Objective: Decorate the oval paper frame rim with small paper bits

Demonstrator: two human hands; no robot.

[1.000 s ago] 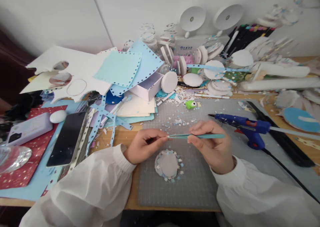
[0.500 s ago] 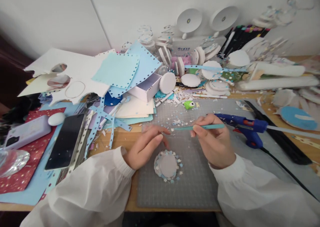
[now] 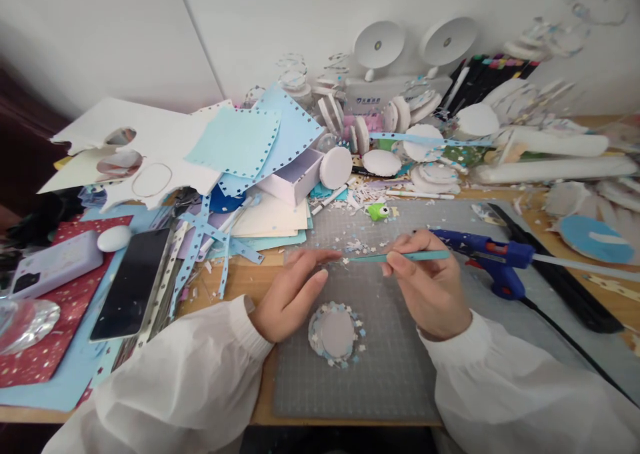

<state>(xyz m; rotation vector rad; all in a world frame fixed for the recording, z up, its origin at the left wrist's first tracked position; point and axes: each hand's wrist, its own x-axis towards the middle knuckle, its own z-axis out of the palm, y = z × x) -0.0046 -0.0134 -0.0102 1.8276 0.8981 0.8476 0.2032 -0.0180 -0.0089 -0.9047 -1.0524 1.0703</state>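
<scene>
Teal tweezers (image 3: 425,255) are pinched in my right hand (image 3: 427,284), pointing left. At their tip is a tiny white paper star (image 3: 345,261); whether the tips grip it I cannot tell. My left hand (image 3: 295,291) is open, its index finger stretched towards the tweezer tip and its thumb apart. Just in front of my left hand, a round white disc (image 3: 337,332) edged with small white and pale blue stars lies flat on the grey cutting mat (image 3: 390,381). Loose paper stars (image 3: 361,247) are scattered beyond the tweezers.
A blue hot glue gun (image 3: 493,254) lies beside my right hand, its cord running to the lower right. Punched paper sheets (image 3: 235,141), a lilac box (image 3: 300,187) and white discs (image 3: 336,167) crowd the back. A dark phone (image 3: 131,284) lies left.
My left index finger has straightened and lifted slightly, and its other fingers have drawn back from the disc. My right hand and the tweezers stay nearly in place.
</scene>
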